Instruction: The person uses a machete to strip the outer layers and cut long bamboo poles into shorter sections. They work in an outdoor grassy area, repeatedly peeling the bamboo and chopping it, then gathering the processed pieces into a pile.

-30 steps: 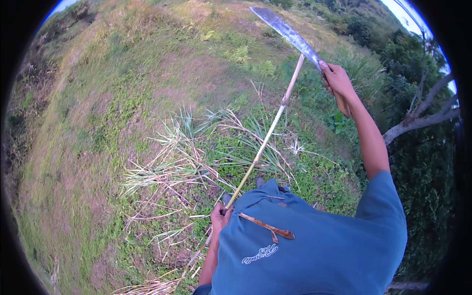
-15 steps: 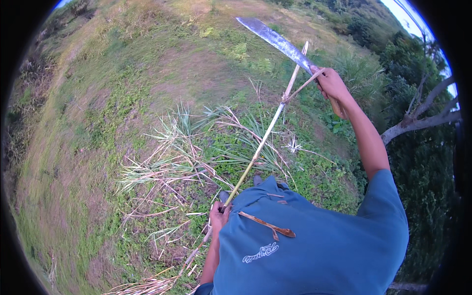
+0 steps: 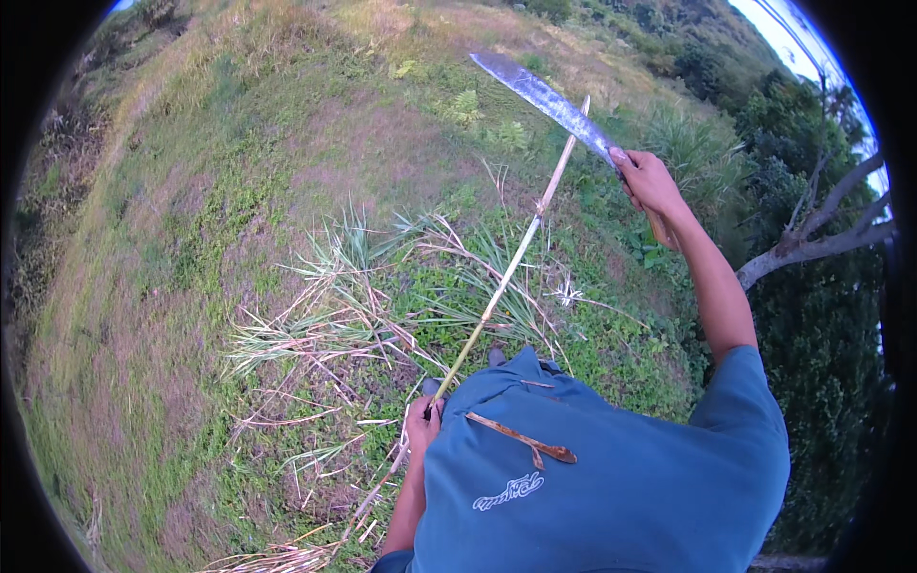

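My left hand (image 3: 422, 425) is closed round a long, pale cane stalk (image 3: 511, 272) beside my left hip. From there the stalk slants up and away to the right, and its thinner lower part runs back past my forearm. My right hand (image 3: 652, 183), raised at the upper right, grips the handle of a machete (image 3: 549, 100). The broad, worn blade points up and left, crossing the stalk's far end in the view; whether they touch I cannot tell. Brown dry strips of leaf sheath (image 3: 525, 439) lie on my blue shirt.
Cut leafy tops (image 3: 353, 277) and loose leaves lie on the grassy slope before my feet. A bundle of dry stalks (image 3: 277, 559) is at the lower left. Bare tree branches (image 3: 812, 246) and dark bushes stand along the right side.
My right hand and the machete have shifted slightly down and to the right. The thin strip that stretched from the stalk to my right hand no longer shows there. My left hand keeps its hold.
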`<control>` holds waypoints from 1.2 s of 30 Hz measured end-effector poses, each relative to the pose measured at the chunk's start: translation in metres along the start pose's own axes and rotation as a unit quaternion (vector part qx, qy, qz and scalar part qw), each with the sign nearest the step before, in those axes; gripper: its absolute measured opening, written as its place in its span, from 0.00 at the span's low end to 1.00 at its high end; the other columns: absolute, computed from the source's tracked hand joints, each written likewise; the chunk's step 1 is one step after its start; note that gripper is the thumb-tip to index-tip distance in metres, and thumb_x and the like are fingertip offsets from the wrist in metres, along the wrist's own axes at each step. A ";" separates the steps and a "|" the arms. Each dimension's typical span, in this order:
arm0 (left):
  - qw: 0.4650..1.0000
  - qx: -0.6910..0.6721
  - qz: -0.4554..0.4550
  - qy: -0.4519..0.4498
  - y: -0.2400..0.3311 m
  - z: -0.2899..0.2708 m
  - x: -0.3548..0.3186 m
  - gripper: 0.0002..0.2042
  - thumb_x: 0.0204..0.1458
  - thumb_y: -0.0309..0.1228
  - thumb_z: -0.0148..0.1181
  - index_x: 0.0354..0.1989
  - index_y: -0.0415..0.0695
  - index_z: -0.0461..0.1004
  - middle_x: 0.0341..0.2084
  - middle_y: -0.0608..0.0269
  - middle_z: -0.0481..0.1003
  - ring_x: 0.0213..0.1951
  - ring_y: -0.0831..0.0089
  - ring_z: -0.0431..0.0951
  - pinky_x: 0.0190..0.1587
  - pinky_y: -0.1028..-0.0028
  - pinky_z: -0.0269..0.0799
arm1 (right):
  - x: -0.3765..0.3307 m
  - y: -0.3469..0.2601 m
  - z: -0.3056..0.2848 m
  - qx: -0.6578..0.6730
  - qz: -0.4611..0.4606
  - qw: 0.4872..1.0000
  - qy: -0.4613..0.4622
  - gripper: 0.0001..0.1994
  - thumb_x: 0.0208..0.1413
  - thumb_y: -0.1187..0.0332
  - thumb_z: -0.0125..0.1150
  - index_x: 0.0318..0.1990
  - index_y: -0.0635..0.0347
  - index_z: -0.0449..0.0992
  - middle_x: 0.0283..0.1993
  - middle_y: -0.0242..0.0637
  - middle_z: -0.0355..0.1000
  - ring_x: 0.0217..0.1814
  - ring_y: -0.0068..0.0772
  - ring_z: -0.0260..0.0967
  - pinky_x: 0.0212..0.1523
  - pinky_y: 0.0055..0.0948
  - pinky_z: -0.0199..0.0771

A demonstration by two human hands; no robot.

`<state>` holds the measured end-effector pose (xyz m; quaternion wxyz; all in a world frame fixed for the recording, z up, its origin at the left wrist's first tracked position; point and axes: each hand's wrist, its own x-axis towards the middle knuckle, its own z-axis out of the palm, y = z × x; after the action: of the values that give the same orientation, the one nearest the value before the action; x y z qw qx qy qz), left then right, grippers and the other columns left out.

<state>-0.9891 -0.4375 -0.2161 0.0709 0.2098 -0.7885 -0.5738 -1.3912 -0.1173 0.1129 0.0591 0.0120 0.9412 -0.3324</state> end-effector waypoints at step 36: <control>0.999 0.015 0.004 0.029 0.045 -0.008 -0.007 0.05 0.53 0.26 0.60 0.34 0.36 0.76 0.26 0.55 0.71 0.30 0.63 0.71 0.34 0.69 0.68 | 0.001 -0.016 -0.015 -0.042 -0.018 0.999 0.027 0.26 0.63 0.46 0.48 0.31 0.66 0.72 0.15 0.33 0.64 0.13 0.27 0.65 0.16 0.31 0.65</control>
<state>-0.9914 -0.4306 -0.1702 0.0926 0.2242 -0.7955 -0.5553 -1.3947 -0.1204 0.1347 0.0281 0.0020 0.9558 -0.2927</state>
